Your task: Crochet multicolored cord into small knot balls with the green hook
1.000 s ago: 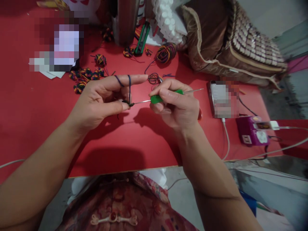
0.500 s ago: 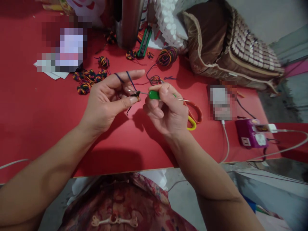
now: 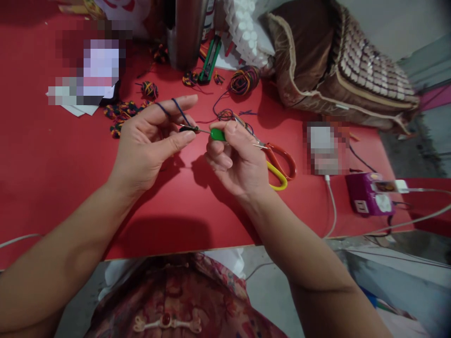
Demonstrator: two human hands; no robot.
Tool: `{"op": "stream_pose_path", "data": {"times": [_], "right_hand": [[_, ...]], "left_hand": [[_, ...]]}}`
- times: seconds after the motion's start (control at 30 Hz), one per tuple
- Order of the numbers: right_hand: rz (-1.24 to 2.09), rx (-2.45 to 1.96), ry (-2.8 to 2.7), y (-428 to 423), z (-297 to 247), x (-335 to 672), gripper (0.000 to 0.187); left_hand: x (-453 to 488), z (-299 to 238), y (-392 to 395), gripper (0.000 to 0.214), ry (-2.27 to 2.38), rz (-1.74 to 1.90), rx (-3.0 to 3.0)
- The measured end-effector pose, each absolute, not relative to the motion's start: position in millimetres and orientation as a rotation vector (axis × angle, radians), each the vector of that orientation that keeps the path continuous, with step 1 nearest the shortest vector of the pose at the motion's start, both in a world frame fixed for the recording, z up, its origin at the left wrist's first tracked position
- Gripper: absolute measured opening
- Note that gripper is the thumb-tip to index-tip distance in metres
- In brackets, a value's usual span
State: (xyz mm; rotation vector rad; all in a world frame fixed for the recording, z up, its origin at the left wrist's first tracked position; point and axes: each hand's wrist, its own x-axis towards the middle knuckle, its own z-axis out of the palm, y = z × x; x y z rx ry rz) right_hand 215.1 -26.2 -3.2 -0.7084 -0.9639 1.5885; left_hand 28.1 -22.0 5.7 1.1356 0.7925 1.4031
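Pinching the green-handled hook (image 3: 218, 135), fingers of the right hand (image 3: 243, 162) sit beside the left hand (image 3: 141, 150), whose fingers pinch a dark piece (image 3: 188, 128) below a blue strand (image 3: 181, 111).

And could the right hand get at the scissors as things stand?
Probably, but not freely: the scissors' handles show beside the right hand with nothing on top, yet that hand grips the green-handled hook.
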Motion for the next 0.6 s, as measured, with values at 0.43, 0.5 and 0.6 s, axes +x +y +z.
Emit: {"op": "stream_pose_path", "data": {"times": [0.43, 0.5, 0.6], "right_hand": [[1.59, -0.709, -0.896, -26.1, -8.4, 210.1, 0.025], [1.604, -0.684, -0.9, -25.6, -9.2, 210.6, 0.024], [1.635, -0.663, -0.863, -25.9, -8.1, 211.0, 0.023]], "left_hand": [[33.8, -1.0, -22.0, 0.043, 0.81, 1.353, 0.961], [33.5, -0.6, -21.5, 0.044, 0.795, 1.35, 0.94], [33.6, 0.8, -21.8, 0.045, 0.816, 1.373, 0.937]]}}
